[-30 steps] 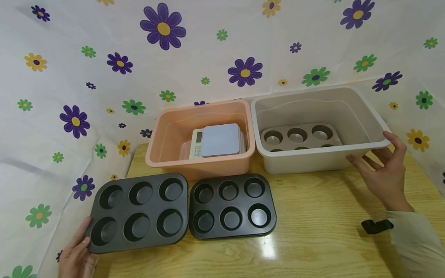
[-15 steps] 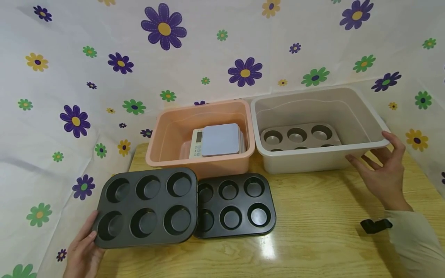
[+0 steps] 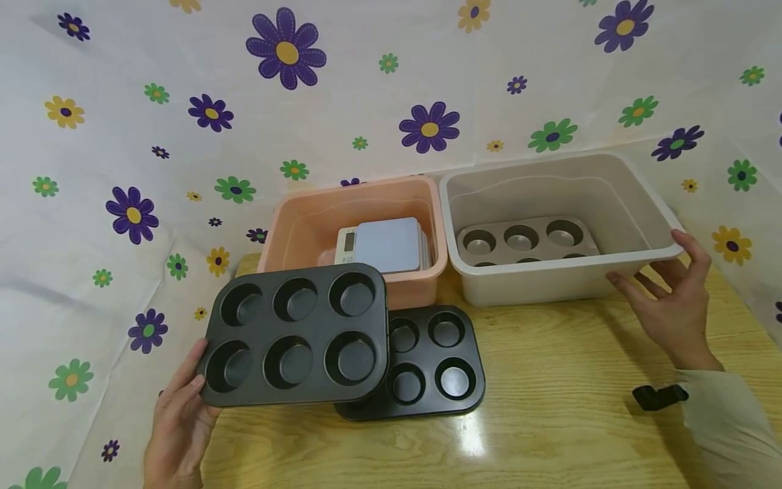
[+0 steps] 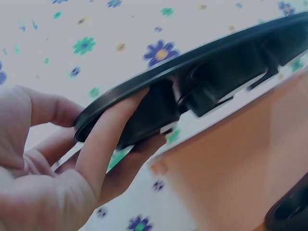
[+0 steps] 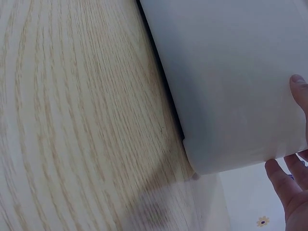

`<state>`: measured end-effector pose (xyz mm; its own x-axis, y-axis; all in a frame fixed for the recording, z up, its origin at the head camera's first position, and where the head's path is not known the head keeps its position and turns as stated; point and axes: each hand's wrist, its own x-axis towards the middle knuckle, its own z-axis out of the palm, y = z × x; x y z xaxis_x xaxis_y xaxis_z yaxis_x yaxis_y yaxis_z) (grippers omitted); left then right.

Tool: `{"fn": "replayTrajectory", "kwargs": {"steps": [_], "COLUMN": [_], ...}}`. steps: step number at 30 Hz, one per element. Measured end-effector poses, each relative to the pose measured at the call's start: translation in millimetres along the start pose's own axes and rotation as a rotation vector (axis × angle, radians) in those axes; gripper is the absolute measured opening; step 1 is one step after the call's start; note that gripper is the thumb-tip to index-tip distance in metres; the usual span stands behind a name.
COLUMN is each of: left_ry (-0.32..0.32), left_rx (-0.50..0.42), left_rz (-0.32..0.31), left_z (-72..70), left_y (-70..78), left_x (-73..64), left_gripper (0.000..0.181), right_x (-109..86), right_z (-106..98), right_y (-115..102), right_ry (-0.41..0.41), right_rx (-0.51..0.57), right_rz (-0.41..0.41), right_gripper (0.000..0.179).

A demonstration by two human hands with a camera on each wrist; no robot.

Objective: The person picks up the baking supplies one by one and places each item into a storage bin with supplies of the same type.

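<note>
In the head view, my left hand (image 3: 183, 428) holds a dark six-cup muffin tin (image 3: 296, 333) by its left end, raised above the table and tilted. The left wrist view shows fingers (image 4: 103, 139) under the tin (image 4: 149, 110) and the thumb at its rim. A smaller black muffin tin (image 3: 425, 353) lies on the table, partly hidden beneath the raised one. At far right, my right hand (image 3: 675, 312) grips the front right corner of a white plastic bin (image 3: 537, 285), thumb against the front wall. Inside that bin lies a beige muffin tin (image 3: 501, 252).
Left of the white bin stands a peach plastic bin (image 3: 415, 292) with a kitchen scale (image 3: 387, 244) inside. Both stand on a wood-grain table (image 3: 550, 407). A flower-patterned sheet (image 3: 366, 102) hangs behind.
My left hand has moved right and upward with the dark muffin tin, which now covers part of the smaller tin and the peach bin's front. The right hand stays at the white bin.
</note>
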<state>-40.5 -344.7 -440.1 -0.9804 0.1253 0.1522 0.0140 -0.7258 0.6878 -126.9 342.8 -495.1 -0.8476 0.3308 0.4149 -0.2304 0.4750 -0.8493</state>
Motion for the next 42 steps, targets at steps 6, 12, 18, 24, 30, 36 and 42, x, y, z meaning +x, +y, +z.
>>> {"fn": "replayTrajectory", "kwargs": {"steps": [6, 12, 18, 24, 30, 36, 42], "left_ry": [-0.131, -0.151, -0.078, -0.061, -0.055, -0.046, -0.091], "left_rx": [-0.062, -0.121, -0.068, 0.065, 0.225, 0.315, 0.327], "left_rz": [0.004, -0.051, -0.117, -0.165, -0.174, -0.212, -0.247], "left_z": [23.0, 47.4, 78.3, 103.6, 122.8, 139.7, 156.1], "left_y": [-17.0, -34.1, -47.0, -50.9, -59.7, -77.1, -95.9], "left_x": [29.7, 59.7, 90.0, 112.0, 129.5, 144.7, 161.4], "left_gripper": [0.059, 0.058, 0.054, 0.055, 0.061, 0.069, 0.076], "right_x": [0.0, -0.1, 0.3, 0.2, 1.2, -0.5, -0.8], "right_z": [-0.3, 0.0, 1.0, 1.5, 1.4, 1.9, 0.6], "right_y": [1.3, 3.6, 2.8, 1.3, 0.7, 1.6, 0.6], "right_ry": [0.007, 0.011, 0.018, 0.009, 0.012, 0.015, 0.018], "right_rx": [0.010, 0.015, 0.026, 0.018, 0.016, 0.026, 0.027], "right_rz": [-0.012, -0.014, -0.004, -0.002, -0.003, 0.005, 0.029], "right_gripper": [0.105, 0.105, 0.105, 0.105, 0.105, 0.106, 0.107]}}
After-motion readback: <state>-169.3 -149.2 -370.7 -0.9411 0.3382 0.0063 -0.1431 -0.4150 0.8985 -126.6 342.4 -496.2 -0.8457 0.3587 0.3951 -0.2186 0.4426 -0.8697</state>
